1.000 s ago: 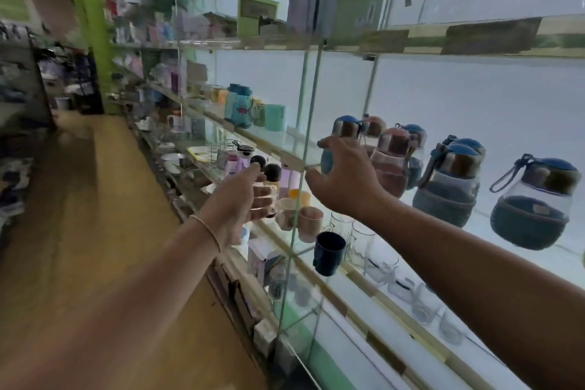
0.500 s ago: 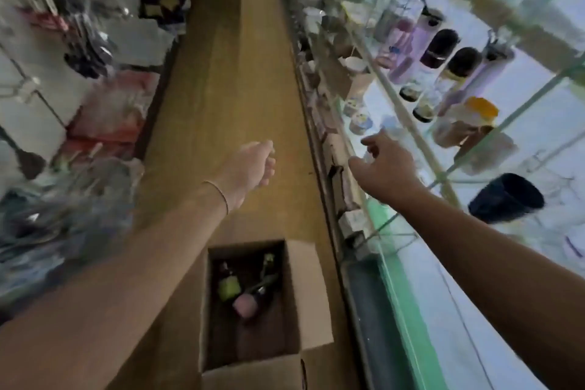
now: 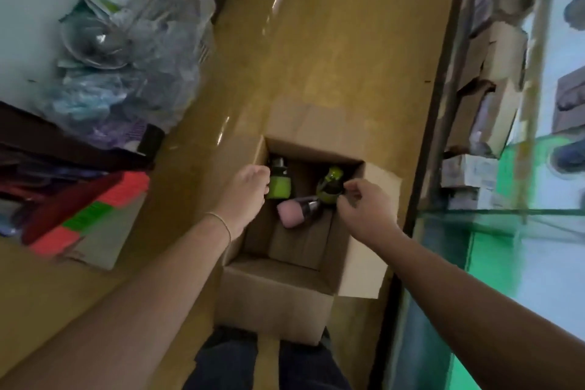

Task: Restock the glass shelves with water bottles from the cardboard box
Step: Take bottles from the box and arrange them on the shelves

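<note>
You reached both hands into the cardboard box (image 3: 278,291) for bottles: your left hand (image 3: 250,190), fingers loosely curled, beside a green bottle (image 3: 279,184), your right hand (image 3: 364,206) narrowed, apparently pinching another green bottle (image 3: 329,185), a pink bottle (image 3: 292,214) between them.

Matt brown cardboard box (image 3: 278,298); glossy wood-look floor (image 3: 332,51) with reflections; glass shelf (image 3: 506,215), green-edged; crinkled clear plastic bags (image 3: 136,51); pink bottle (image 3: 289,215), matt sleeve.
</note>
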Tool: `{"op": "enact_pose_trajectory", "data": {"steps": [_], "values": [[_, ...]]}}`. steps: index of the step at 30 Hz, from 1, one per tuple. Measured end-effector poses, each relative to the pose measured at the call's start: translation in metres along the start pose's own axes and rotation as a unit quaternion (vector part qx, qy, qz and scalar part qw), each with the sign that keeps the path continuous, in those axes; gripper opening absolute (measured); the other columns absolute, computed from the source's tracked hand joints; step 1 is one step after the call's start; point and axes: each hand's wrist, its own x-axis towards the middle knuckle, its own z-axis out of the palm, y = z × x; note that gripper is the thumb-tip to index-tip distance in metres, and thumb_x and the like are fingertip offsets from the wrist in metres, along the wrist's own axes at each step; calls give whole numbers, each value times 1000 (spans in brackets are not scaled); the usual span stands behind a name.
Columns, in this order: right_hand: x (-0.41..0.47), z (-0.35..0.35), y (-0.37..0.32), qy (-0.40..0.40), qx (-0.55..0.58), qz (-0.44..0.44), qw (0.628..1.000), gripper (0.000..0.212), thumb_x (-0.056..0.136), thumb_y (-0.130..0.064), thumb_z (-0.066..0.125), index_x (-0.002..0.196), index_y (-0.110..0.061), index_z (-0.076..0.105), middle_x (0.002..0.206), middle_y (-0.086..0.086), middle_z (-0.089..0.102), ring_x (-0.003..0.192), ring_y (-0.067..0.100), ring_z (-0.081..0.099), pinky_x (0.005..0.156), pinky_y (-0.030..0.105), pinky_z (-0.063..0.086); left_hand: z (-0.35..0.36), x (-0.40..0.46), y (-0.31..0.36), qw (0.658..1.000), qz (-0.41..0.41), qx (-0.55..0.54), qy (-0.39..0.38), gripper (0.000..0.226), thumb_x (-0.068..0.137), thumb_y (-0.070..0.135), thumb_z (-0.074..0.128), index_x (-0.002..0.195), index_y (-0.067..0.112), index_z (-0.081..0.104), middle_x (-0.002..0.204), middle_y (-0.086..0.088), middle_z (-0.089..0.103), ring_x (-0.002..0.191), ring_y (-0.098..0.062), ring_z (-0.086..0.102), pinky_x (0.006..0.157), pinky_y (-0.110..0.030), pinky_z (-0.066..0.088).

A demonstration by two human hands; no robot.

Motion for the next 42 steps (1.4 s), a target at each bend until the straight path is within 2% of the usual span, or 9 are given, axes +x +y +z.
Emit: {"op": "enact_pose_trajectory", "data": {"steps": [4, 10, 13, 17, 21, 23, 33, 39, 42], "values": [[43, 80, 42, -39, 7, 43, 998, 38, 89, -27, 65, 124, -16, 61, 117, 3, 64, 106, 19, 60, 90, 33, 51, 20, 57, -77, 999, -33, 24, 13, 17, 99, 36, 42, 110, 29, 54, 108, 5, 58, 112, -18, 56, 102, -45, 44], [104, 162, 90, -54, 27, 84, 995, 34, 91, -23, 62, 124, -15, 60, 111, 2, 65, 86, 10, 54, 72, 19, 42, 43, 133, -157, 997, -66, 27, 8, 30, 99, 36, 41, 123, 25, 53, 110, 6, 54, 116, -21, 53, 103, -46, 43], [143, 194, 96, -57, 35, 91, 994, 39, 91, -28, 62, 126, -13, 59, 119, 6, 64, 104, 20, 60, 83, 23, 45, 50, 162, -184, 996, -85, 19, 13, 30, 97, 40, 43, 122, 27, 54, 110, 6, 55, 115, -21, 53, 102, -45, 44], [193, 230, 82, -71, 42, 89, 993, 45, 92, -34, 61, 131, -12, 55, 124, 9, 61, 111, 24, 58, 92, 33, 49, 56, 189, -210, 993, -115, -1, 7, 43, 96, 45, 42, 133, 24, 49, 116, 4, 53, 117, -22, 51, 104, -45, 42], [244, 268, 67, -68, 73, 105, 989, 48, 90, -39, 63, 125, -6, 60, 119, 11, 63, 107, 25, 59, 84, 30, 47, 63, 212, -230, 991, -133, -15, 22, 48, 94, 47, 42, 135, 23, 48, 134, -7, 52, 122, -27, 50, 107, -43, 39], [264, 285, 62, -62, 78, 108, 989, 55, 87, -42, 65, 127, -5, 59, 121, 12, 64, 113, 28, 60, 92, 34, 50, 68, 221, -238, 988, -148, -27, 24, 49, 96, 46, 39, 139, 22, 46, 140, -6, 49, 124, -29, 49, 109, -42, 36], [319, 333, 61, -63, 113, 103, 986, 65, 83, -45, 73, 130, -2, 58, 126, 10, 64, 117, 27, 60, 101, 39, 48, 76, 255, -261, 982, -180, -57, 31, 52, 99, 46, 33, 143, 18, 40, 141, -11, 48, 130, -29, 45, 112, -42, 30], [305, 321, 57, -75, 124, 132, 981, 72, 51, -48, 88, 107, -5, 71, 98, 10, 73, 77, 21, 69, 71, 33, 59, 73, 245, -255, 980, -179, -73, 42, 62, 89, 56, 36, 131, 14, 52, 135, -16, 53, 124, -32, 51, 109, -42, 36], [284, 310, 59, -58, 101, 118, 986, 84, 44, -54, 83, 113, -8, 70, 102, 4, 71, 87, 18, 69, 74, 27, 58, 71, 235, -248, 977, -190, -82, 46, 73, 78, 62, 34, 130, 15, 53, 133, -16, 55, 122, -32, 52, 108, -42, 37]]}}
